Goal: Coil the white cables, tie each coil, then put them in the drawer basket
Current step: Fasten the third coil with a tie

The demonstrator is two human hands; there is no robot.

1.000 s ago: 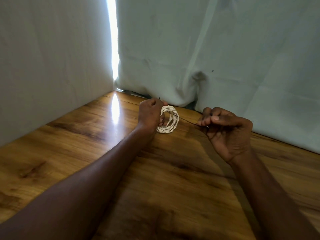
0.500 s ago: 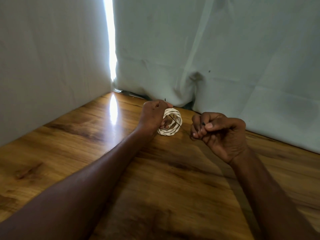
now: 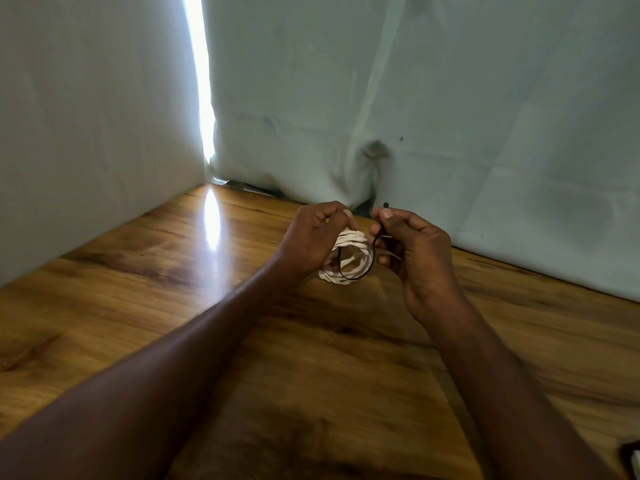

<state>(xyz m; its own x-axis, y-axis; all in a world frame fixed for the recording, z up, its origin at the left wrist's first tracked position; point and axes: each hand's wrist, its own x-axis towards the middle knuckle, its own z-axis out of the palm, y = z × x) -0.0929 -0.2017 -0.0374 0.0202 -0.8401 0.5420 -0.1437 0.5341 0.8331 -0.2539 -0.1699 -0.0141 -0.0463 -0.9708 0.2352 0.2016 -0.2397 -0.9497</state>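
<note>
A small coil of white cable (image 3: 353,256) is held just above the wooden table (image 3: 311,375), near its far edge. My left hand (image 3: 313,237) grips the coil's left side with curled fingers. A thin black tie (image 3: 360,271) loops around the right part of the coil. My right hand (image 3: 415,251) pinches the upper end of that tie between thumb and fingers, close to the coil's right side. The drawer basket is not in view.
White cloth sheets (image 3: 450,116) hang behind the table and along its left side, with a bright gap of light (image 3: 202,81) at the corner. A dark object (image 3: 632,462) with something white on it peeks in at the bottom right edge.
My right hand moved left toward the coil and the black tie now forms a loop around the cable. The left hand kept its grip on the coil.
</note>
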